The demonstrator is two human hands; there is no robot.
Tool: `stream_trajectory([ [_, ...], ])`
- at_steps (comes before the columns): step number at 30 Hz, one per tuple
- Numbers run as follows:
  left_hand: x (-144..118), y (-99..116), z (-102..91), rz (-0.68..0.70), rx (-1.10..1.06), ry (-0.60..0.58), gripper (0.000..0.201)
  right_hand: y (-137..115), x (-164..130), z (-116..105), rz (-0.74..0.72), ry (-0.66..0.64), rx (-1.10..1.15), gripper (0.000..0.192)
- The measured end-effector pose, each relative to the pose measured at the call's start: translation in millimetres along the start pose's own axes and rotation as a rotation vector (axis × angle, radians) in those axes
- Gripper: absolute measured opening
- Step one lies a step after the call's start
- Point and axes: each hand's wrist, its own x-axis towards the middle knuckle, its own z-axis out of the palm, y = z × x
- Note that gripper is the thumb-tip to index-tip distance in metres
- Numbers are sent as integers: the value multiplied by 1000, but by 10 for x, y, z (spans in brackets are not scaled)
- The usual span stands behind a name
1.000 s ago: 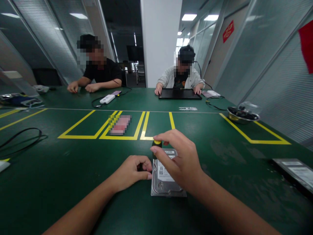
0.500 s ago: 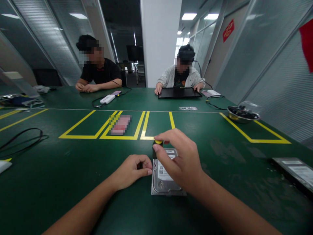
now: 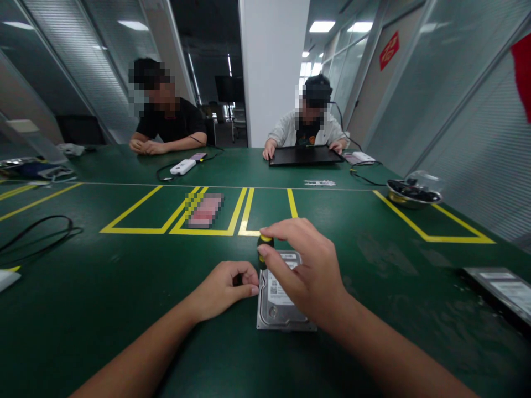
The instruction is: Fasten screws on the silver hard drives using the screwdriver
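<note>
Hiding hard drive — right hand

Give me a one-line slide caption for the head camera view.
Right hand grips a yellow-capped screwdriver upright over a hard drive while the left hand steadies its edge.

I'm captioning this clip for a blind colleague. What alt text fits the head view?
A person's right hand grips a black-and-yellow screwdriver handle upright over a silver hard drive on a green table, while the left hand rests curled against the drive's left edge. Two other people sit at the far side.
</note>
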Motion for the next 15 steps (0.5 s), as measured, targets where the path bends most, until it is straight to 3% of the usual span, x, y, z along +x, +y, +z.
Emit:
stream_trajectory([
  [3,-2,-8,2,-8,-9,-9,17,-2,-5,-2,-5,-13,27,26],
  [12,0,-44,7,-19,-6,7,17,-10,-2,9,-20,-13,-11,11],
  [15,1,-30,14,-8,-45,-6,17,-17,-1,3,-27,-16,19,19],
])
